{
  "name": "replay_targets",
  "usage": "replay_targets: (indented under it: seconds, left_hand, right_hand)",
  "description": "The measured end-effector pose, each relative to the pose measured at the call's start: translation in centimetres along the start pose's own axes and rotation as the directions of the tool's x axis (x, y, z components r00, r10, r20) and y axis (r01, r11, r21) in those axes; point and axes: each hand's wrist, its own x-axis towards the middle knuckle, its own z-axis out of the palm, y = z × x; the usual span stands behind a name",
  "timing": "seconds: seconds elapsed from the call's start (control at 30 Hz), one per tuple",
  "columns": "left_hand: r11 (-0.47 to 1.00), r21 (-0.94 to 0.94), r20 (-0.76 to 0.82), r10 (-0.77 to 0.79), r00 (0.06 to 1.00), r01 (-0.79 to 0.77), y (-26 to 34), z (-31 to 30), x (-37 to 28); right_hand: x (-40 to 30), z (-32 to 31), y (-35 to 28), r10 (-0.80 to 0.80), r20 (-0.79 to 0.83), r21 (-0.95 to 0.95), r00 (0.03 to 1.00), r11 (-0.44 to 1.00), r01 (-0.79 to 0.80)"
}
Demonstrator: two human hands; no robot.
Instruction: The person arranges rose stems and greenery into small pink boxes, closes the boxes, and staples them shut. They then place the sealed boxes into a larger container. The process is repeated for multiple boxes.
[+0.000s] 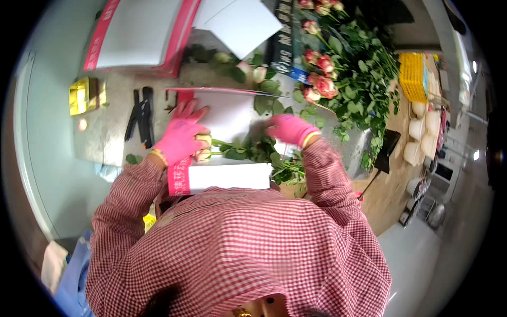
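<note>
In a pink glove, my left hand (183,132) lies over the pink-edged wrapping sheet (222,115), its fingers spread beside the pale rose heads (203,147); whether it grips them I cannot tell. Their leafy stems (253,152) run right across the sheet. My right hand (291,128), also in a pink glove, is above the leaves toward the stem ends, its fingertips blurred, so its hold is unclear. The sheet's near part (229,177), white with a pink printed band, rises along the table edge by my body.
A stack of pink-edged sheets (134,33) lies at the back left, near a black tool (140,117) and a yellow box (82,96). Pink-and-white roses (324,85) with long leafy stems fill the right side. A yellow crate (412,77) and pale containers (416,128) stand beyond.
</note>
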Motion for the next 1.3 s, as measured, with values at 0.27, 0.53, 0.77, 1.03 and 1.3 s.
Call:
replay_targets:
  seconds: [0.27, 0.53, 0.77, 1.03, 1.3]
  left_hand:
    - [0.999, 0.024, 0.037, 0.032, 0.999, -0.033, 0.3, -0.1, 0.5]
    - [0.999, 0.029, 0.008, 0.013, 1.0, -0.014, 0.5, -0.1, 0.4]
    - [1.0, 0.001, 0.083, -0.004, 0.997, 0.004, 1.3, -1.0, 0.9]
    - [1.0, 0.002, 0.018, -0.009, 1.0, 0.009, 1.0, -0.5, 0.5]
    - [1.0, 0.014, 0.019, -0.001, 1.0, 0.001, 1.1, -0.6, 0.5]
  right_hand:
    - [-4.6, 2.2, 16.2, 0.344, -0.664, -0.291, 0.663, 0.698, -0.654]
    - [-23.0, -14.2, 3.6, 0.548, -0.826, 0.507, 0.131, 0.622, 0.596]
    - [-9.5, -5.0, 9.2, 0.195, -0.449, -0.498, 0.872, 0.756, -0.426]
    - [0.0, -2.8, 11.9, 0.192, -0.821, -0.225, 0.537, 0.757, -0.613]
    - [1.2, -4.6, 13.7, 0.208, -0.787, -0.229, 0.581, 0.776, -0.588]
